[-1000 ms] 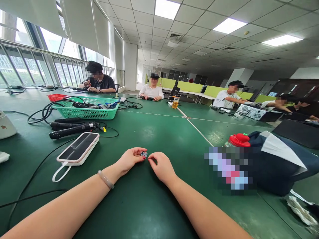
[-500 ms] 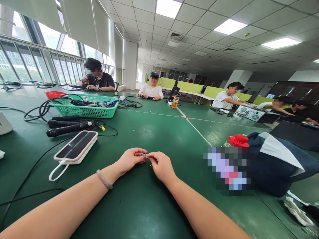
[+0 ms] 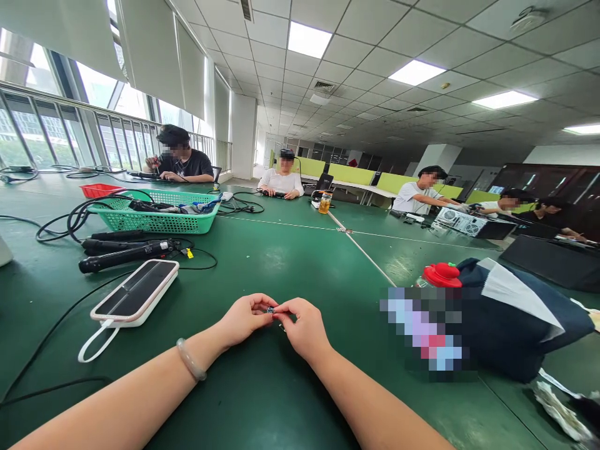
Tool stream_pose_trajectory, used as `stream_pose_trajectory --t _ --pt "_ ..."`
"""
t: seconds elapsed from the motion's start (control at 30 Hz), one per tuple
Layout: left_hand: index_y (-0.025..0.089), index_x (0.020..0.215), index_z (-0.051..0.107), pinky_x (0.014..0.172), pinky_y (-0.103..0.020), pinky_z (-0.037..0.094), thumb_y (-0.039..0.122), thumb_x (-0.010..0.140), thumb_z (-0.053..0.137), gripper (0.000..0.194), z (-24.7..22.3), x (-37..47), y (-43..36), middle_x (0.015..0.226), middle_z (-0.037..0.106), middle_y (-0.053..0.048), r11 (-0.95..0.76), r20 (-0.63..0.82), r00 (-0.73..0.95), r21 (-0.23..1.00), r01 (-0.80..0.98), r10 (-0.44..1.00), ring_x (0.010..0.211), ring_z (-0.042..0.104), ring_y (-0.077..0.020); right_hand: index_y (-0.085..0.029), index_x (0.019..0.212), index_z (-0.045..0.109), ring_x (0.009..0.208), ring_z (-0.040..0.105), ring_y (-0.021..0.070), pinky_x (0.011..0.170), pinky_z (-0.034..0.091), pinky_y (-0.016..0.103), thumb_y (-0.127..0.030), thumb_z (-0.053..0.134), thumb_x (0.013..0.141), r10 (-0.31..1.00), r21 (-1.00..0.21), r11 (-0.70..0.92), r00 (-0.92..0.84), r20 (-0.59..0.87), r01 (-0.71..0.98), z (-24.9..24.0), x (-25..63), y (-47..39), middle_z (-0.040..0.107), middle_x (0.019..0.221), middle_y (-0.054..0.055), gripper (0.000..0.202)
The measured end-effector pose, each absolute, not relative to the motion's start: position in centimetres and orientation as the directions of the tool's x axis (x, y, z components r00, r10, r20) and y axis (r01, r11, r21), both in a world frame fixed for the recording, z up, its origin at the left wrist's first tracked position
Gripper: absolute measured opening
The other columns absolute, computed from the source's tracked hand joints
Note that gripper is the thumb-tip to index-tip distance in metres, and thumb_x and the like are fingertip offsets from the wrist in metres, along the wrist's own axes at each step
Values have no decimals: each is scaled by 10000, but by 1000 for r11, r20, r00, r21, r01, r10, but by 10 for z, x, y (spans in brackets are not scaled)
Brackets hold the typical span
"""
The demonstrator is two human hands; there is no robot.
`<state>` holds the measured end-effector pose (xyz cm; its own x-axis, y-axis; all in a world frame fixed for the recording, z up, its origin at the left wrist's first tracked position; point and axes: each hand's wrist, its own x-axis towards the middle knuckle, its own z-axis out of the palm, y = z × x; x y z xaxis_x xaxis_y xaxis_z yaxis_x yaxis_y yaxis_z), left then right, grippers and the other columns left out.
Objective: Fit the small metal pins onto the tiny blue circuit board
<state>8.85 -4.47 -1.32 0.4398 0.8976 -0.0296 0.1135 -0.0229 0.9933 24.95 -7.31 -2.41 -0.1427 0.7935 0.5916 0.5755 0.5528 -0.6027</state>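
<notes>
Over the green table (image 3: 276, 259), my left hand (image 3: 246, 320) and my right hand (image 3: 302, 326) meet at the fingertips. Between them they pinch a small blue and silver object (image 3: 270, 310), mostly hidden by the fingers and too small to name. A tiny light-coloured bit (image 3: 282, 327) shows just under my right fingers. A pale bracelet (image 3: 191, 360) circles my left wrist.
At left lie a power bank (image 3: 135, 294), black cylindrical tools (image 3: 126, 255) and a green basket (image 3: 157, 212) with cables. At right are a dark blue bag (image 3: 501, 325) and a red-lidded bottle (image 3: 440, 275). Several people sit around, one beside a computer case (image 3: 471, 223).
The whole view has shifted slightly, and objects appear lower and a little further left. My hands still pinch the small object, with less of it showing.
</notes>
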Motion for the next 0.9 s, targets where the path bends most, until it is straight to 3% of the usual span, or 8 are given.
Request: stream_pose_trajectory --t 0.33,0.63,0.9 --pt "143 846 614 714 -272 477 266 615 710 279 -17 89 -43 769 659 -28 -9 -34 439 995 96 898 686 606 -131 -233 811 682 741 620 154 736 480 278 -149 540 787 808 -630 536 -124 576 562 -19 253 -75 686 802 -5 167" --pt "142 842 618 599 -233 432 315 616 713 301 -10 89 -45 689 637 -17 6 -46 387 995 103 921 642 570 -126 -241 817 687 749 633 153 748 487 274 -192 549 803 799 -622 548 -132 586 559 -21 254 -75 693 803 -9 146" --pt "141 826 629 603 -234 432 323 588 734 317 -12 88 -43 712 640 -30 -6 -27 390 996 84 920 660 571 -133 -232 848 669 789 613 148 767 476 276 -182 525 831 778 -557 580 -204 594 594 -23 254 -74 677 830 10 153"
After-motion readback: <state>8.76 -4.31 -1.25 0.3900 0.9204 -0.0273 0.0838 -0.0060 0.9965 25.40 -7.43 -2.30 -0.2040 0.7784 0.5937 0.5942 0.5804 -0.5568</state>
